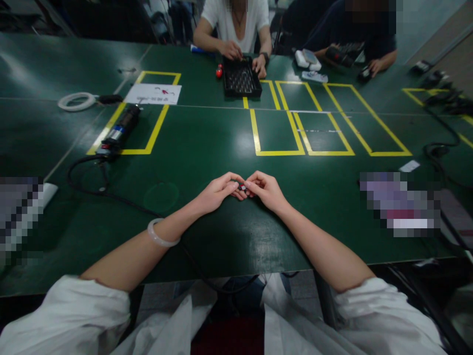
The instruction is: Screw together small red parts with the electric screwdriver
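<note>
Head view: my left hand (pixel 223 190) and right hand (pixel 265 188) narrowly pinch a small red-and-dark part (pixel 243 187), inward from the middle of the near edge of the table (pixel 210 135). Black tray (pixel 242 92) noted by the far edge.

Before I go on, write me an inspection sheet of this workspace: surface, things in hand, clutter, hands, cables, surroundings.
Surface: green table, marked with yellow tape outlines.
Things in hand: one small part, dark with red and pale spots; too small to identify.
Clutter: black tool and white card at the left; blurred-out items at both sides.
Hands: left hand and right hand meet above the table, fingers on the small part.
Cables: black cable from the tool, passing under the left forearm; white coil farther left.
Surroundings: across the table, a person in white with hands at a black tray, and a person in dark clothing.
</note>
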`<state>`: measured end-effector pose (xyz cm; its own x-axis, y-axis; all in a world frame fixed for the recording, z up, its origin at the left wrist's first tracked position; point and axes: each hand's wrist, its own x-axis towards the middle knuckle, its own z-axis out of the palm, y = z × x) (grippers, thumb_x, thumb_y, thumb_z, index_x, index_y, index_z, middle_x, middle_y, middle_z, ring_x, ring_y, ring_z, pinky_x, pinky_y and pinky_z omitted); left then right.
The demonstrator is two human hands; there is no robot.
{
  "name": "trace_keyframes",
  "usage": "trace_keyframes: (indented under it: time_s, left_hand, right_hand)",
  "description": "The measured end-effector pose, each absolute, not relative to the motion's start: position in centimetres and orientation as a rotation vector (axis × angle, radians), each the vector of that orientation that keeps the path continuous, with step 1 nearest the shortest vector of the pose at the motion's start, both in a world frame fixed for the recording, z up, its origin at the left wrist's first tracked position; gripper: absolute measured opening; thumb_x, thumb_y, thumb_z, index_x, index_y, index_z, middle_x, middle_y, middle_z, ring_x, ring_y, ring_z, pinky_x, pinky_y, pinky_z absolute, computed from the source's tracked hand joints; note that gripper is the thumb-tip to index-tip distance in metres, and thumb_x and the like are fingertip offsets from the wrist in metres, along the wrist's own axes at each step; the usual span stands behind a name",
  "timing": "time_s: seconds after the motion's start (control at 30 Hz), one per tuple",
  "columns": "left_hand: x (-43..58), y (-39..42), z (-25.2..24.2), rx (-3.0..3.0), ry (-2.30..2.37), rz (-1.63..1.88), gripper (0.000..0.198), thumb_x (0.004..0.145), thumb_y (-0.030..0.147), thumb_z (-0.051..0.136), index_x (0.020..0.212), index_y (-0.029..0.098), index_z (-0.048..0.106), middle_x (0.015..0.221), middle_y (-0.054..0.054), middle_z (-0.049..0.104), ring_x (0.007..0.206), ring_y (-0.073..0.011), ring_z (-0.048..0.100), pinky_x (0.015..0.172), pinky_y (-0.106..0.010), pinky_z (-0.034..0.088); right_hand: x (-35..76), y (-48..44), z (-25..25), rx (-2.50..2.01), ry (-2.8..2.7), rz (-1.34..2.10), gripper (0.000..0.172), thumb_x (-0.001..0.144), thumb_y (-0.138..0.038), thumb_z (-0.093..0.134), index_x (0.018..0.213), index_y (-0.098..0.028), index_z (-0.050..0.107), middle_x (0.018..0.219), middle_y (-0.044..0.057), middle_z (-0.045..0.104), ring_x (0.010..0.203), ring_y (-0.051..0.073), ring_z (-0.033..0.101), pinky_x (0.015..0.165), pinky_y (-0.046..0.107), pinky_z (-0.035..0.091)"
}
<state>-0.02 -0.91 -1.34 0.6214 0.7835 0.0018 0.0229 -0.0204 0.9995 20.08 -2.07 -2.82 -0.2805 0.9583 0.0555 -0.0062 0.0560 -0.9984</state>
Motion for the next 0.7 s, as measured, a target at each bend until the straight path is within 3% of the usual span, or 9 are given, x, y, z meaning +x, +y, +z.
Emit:
trace_keyframes:
  time_s: [0.33,0.47,0.7]
  left_hand:
    - [-0.44,-0.90,-1.05,1.756,0.913,0.771,0.031,0.091,0.040,0.065,0.108,0.014,0.059,0.104,-0.010,0.072,0.097,-0.0204,0.071,0.088,-0.034,0.057]
    - [-0.49,-1.02,-0.60,1.892,0.963,0.834,0.026,0.091,0.037,0.064,0.105,0.015,0.062,0.101,-0.008,0.070,0.094,-0.0180,0.070,0.087,-0.031,0.057]
    - [-0.61,-1.00,-0.70,2.002,0.952,0.817,0.027,0.092,0.039,0.062,0.106,0.016,0.062,0.103,-0.007,0.069,0.092,-0.0171,0.069,0.088,-0.031,0.056]
  right_hand:
    - [20.25,-2.36,-2.47,-0.978,-1.788,0.928,0.015,0.088,-0.033,0.067,0.099,-0.022,0.065,0.086,0.002,0.061,0.068,0.013,0.055,0.063,0.028,0.047]
    - [20.33,-2.33,-2.64,-0.995,-1.838,0.880,0.019,0.088,-0.024,0.064,0.106,-0.022,0.061,0.094,0.003,0.063,0.073,0.014,0.058,0.066,0.029,0.048]
    - [20.41,-2.13,-2.65,-1.014,-1.875,0.849,0.011,0.087,-0.025,0.064,0.098,-0.022,0.062,0.093,0.004,0.063,0.077,0.015,0.059,0.067,0.029,0.048]
